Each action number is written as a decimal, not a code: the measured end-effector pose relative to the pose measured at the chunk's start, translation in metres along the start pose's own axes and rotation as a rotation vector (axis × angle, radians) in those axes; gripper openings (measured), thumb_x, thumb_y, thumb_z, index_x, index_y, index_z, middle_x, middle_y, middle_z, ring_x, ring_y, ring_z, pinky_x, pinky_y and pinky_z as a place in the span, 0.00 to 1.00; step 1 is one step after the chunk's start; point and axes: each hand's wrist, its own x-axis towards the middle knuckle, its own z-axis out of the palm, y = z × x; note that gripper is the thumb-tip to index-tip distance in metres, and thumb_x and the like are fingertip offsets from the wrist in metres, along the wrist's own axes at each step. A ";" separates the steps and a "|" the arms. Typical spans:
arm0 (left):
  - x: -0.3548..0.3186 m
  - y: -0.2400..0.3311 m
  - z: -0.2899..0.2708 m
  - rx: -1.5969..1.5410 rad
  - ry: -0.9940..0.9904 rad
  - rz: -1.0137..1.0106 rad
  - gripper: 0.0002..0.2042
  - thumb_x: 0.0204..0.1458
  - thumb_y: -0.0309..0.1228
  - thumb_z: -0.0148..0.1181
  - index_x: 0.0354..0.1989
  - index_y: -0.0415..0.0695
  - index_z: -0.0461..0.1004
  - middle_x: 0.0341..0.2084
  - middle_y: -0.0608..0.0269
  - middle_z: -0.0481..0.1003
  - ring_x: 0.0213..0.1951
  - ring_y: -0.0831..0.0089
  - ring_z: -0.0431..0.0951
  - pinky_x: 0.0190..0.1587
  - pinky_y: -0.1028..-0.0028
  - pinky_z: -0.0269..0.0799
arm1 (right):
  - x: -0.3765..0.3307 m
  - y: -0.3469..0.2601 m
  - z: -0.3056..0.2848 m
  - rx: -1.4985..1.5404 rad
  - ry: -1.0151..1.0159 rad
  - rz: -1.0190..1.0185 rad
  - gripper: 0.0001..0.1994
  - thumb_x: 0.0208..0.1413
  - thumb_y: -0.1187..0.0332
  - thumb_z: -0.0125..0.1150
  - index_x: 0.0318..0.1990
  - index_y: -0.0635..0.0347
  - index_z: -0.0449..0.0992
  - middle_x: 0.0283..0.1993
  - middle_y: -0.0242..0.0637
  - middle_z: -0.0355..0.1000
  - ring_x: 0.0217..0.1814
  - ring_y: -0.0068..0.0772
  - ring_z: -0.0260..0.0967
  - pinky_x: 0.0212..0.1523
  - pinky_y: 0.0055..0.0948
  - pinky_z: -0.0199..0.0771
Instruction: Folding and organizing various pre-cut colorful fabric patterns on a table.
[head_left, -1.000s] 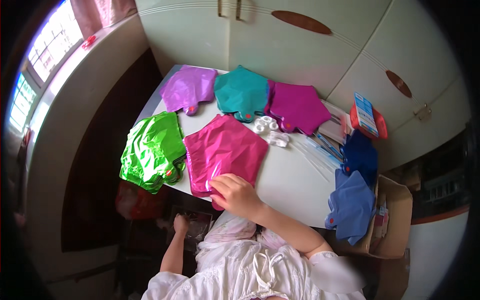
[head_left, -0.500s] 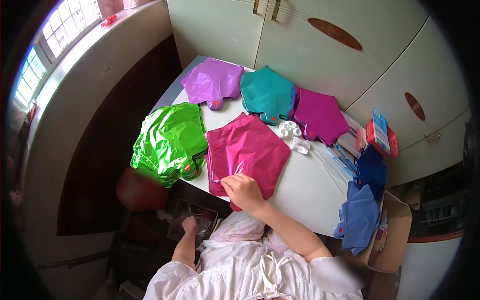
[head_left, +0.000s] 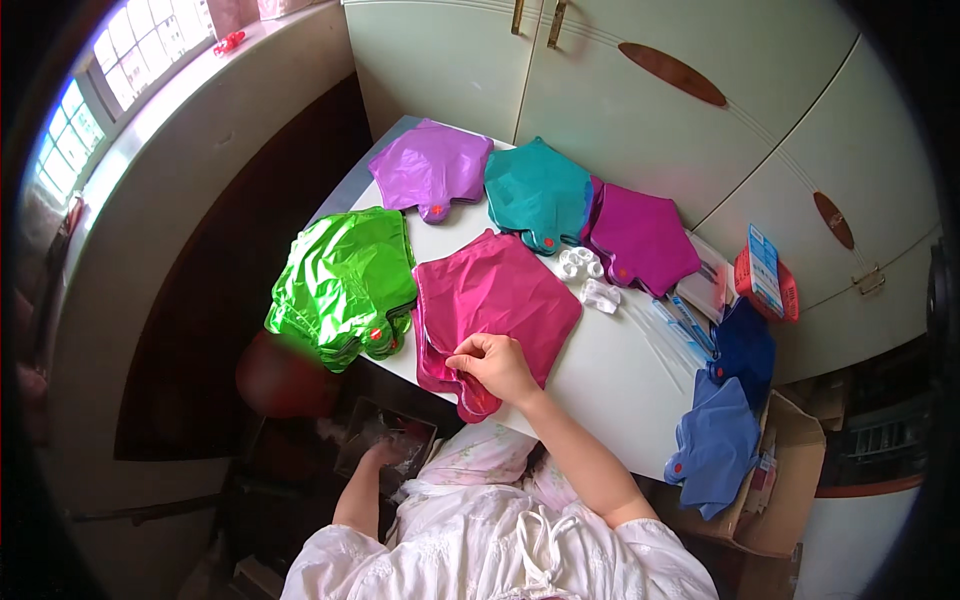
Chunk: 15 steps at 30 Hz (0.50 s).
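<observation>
- The pink pile (head_left: 515, 290) lies on the worktop (head_left: 615, 385); my right hand (head_left: 492, 362) pinches its foil, fingertips together, perhaps because thin layers slip easily.
- My left hand (head_left: 377, 455) is lower, left of the pink pile; I cannot tell its grip.
- Left of the pink pile, the green pile (head_left: 345, 275) is shiny, crumpled; colours seem separated to avoid mixing.

The right arm (head_left: 580, 457) reaches over the near edge of the tabletop (head_left: 610, 400). The right hand (head_left: 500, 368) has its thumb and fingers (head_left: 480, 348) pinched. The left hand (head_left: 381, 453) is low, past that edge, its fingers hard to see.
</observation>
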 end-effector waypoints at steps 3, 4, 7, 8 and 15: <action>-0.005 0.030 -0.036 -0.135 -0.008 0.062 0.19 0.43 0.35 0.59 0.44 0.39 0.74 0.41 0.47 0.75 0.41 0.58 0.77 0.43 0.63 0.72 | 0.003 0.011 -0.004 0.002 -0.005 -0.005 0.05 0.47 0.72 0.65 0.30 0.62 0.77 0.26 0.30 0.76 0.27 0.13 0.69 0.29 0.18 0.69; -0.008 0.037 -0.044 -0.268 0.077 0.020 0.18 0.43 0.34 0.59 0.43 0.38 0.74 0.39 0.47 0.75 0.39 0.59 0.77 0.41 0.63 0.72 | 0.003 0.014 -0.003 -0.006 -0.010 -0.014 0.05 0.47 0.72 0.65 0.31 0.62 0.76 0.26 0.29 0.76 0.27 0.13 0.69 0.29 0.18 0.70; -0.026 0.067 -0.074 -0.608 0.446 0.005 0.13 0.45 0.29 0.59 0.38 0.37 0.73 0.32 0.49 0.76 0.34 0.59 0.77 0.36 0.63 0.70 | 0.004 0.014 -0.003 0.109 -0.019 0.029 0.06 0.46 0.73 0.65 0.32 0.62 0.75 0.27 0.30 0.76 0.28 0.14 0.69 0.30 0.19 0.70; -0.039 0.086 -0.095 -0.677 0.639 0.079 0.11 0.45 0.27 0.58 0.37 0.37 0.73 0.30 0.50 0.75 0.32 0.59 0.76 0.35 0.64 0.70 | 0.003 0.012 -0.004 0.085 -0.008 0.027 0.07 0.46 0.73 0.65 0.33 0.62 0.75 0.26 0.30 0.75 0.28 0.14 0.69 0.30 0.19 0.70; -0.133 0.207 -0.244 -0.416 1.162 0.729 0.10 0.42 0.21 0.58 0.35 0.42 0.72 0.37 0.57 0.72 0.39 0.62 0.72 0.39 0.68 0.65 | 0.002 0.020 0.004 -0.047 0.077 -0.028 0.11 0.42 0.69 0.68 0.34 0.60 0.75 0.24 0.34 0.75 0.26 0.19 0.71 0.28 0.23 0.70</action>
